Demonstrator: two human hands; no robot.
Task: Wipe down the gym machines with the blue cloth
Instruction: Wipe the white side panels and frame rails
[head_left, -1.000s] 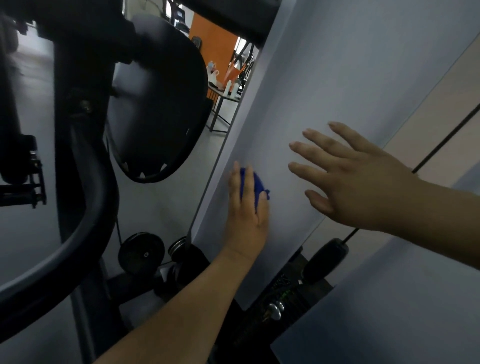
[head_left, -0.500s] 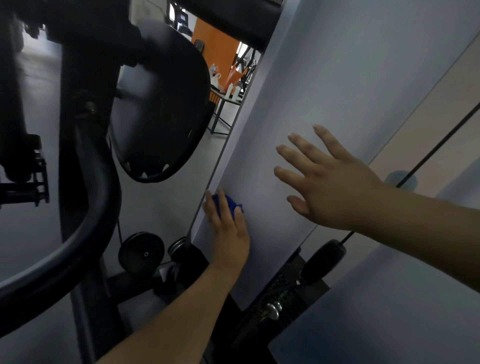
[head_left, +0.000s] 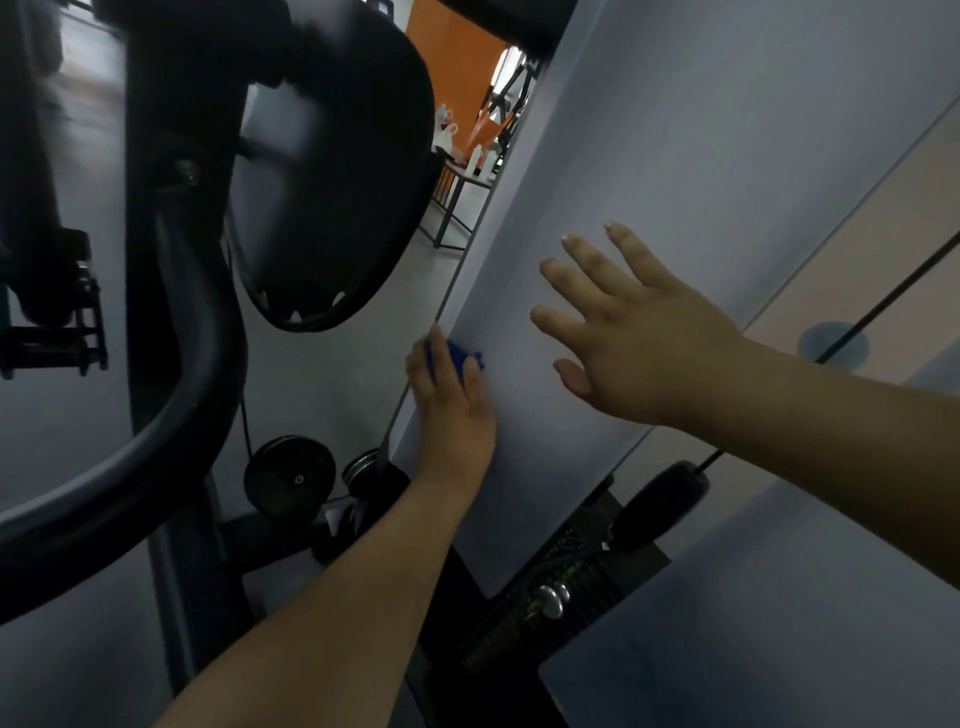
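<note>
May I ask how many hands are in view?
2: the left hand presses the blue cloth at the grey panel's left edge; the right hand spreads open further right.

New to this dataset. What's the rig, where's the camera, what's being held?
No robot here: a person wears one wide-angle camera on the head, looking forward and down at the hands. The left hand presses a blue cloth flat against a pale grey panel of a gym machine, near its left edge. The right hand is spread open before the same panel and holds nothing; whether it touches is unclear. Left of the panel are a black pad and a curved black bar; lower down, a round black disc and a black handle on a cable.
</note>
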